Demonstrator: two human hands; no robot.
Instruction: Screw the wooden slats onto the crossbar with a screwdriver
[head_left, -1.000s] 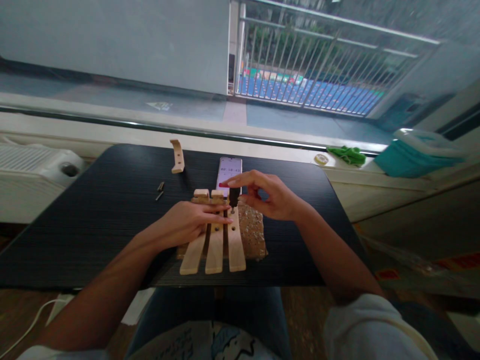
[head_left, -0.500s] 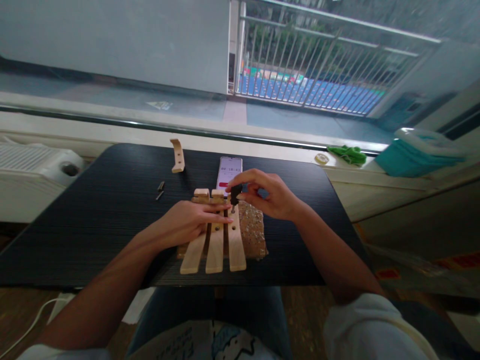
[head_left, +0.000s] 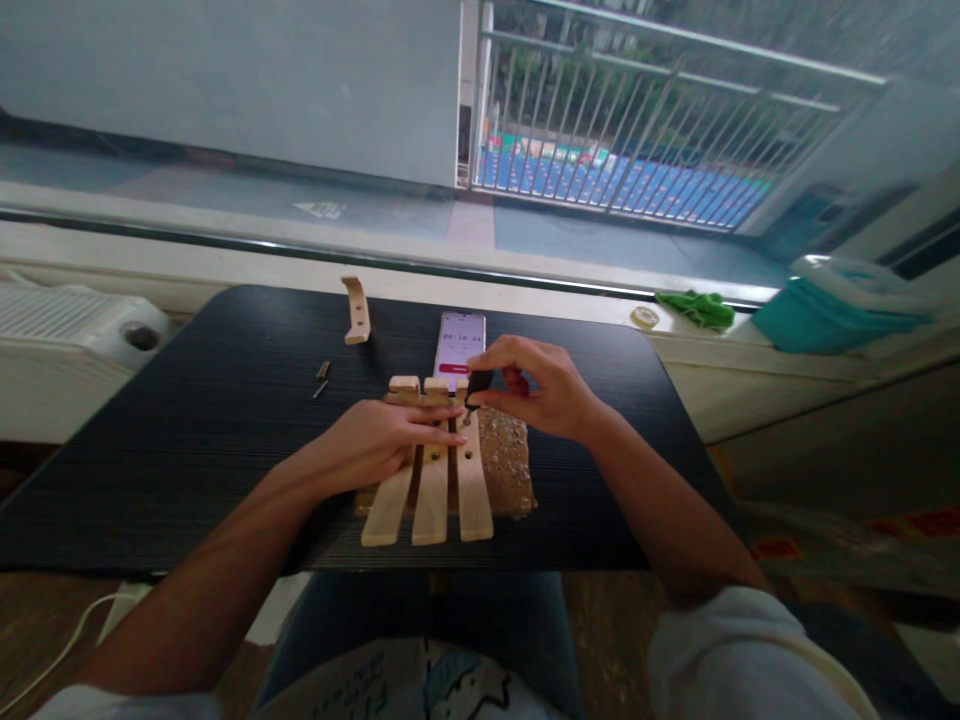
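Three curved wooden pieces with drilled holes lie side by side over a brown board (head_left: pixel 506 465) with a rough, shiny surface. My left hand (head_left: pixel 382 440) rests flat across them, its fingers stretched out to the right-hand wooden piece (head_left: pixel 474 500). Between the thumb and fingers of my right hand (head_left: pixel 544 390) is a short black-handled screwdriver (head_left: pixel 478 382). Its tip points down at the upper hole of that right-hand piece. The middle wooden piece (head_left: pixel 429 510) and the left wooden piece (head_left: pixel 386 510) are partly covered by my left hand.
A phone (head_left: pixel 459 335) showing a timer lies behind the pieces. Another curved wooden piece (head_left: pixel 357 312) stands at the back left of the black table (head_left: pixel 225 440), near small metal parts (head_left: pixel 321 380). Tape (head_left: pixel 643 317), a green cloth (head_left: pixel 697 308) and a teal container (head_left: pixel 825 315) sit on the sill.
My right hand has turned the screwdriver slightly, and its handle now leans more to the right. The left hand and the wooden pieces have stayed in place.
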